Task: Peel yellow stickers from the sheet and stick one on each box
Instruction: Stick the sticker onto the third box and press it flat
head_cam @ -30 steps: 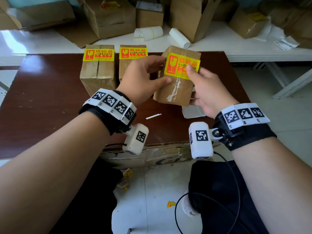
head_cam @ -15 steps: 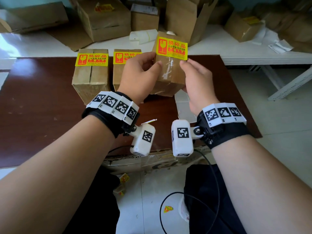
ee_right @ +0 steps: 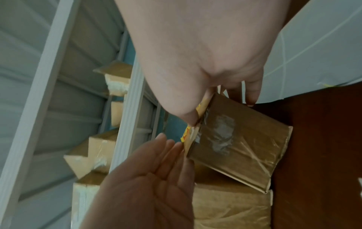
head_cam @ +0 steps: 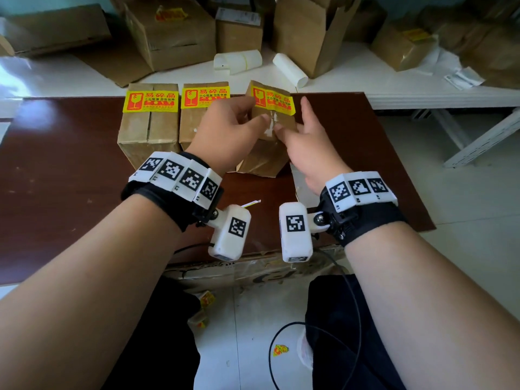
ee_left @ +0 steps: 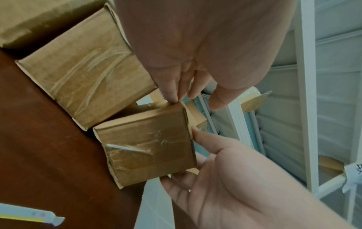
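Observation:
Three brown cardboard boxes stand in a row at the far side of the dark table (head_cam: 56, 178), each with a yellow sticker. The first box (head_cam: 149, 136) and second box (head_cam: 191, 128) stand side by side. The third box (head_cam: 261, 153) sits tilted just right of them, its sticker (head_cam: 273, 101) across the top. My left hand (head_cam: 242, 119) touches its upper left corner with straight fingers (ee_left: 174, 93), thumb apart. My right hand (head_cam: 302, 133) lies against its right side, thumb (ee_right: 188, 116) on the sticker edge, fingers extended. The white sticker sheet (head_cam: 298, 175) lies under my right wrist.
A thin peeled strip (head_cam: 251, 204) lies on the table near my left wrist. Behind the table, a white surface (head_cam: 394, 85) carries larger cardboard boxes (head_cam: 174, 32) and white paper rolls (head_cam: 239, 61). Sticker scraps and a cable lie on the floor by my legs.
Both hands carried the third box away from me and down to the table beside the second box. Their grip has loosened and the fingers have straightened.

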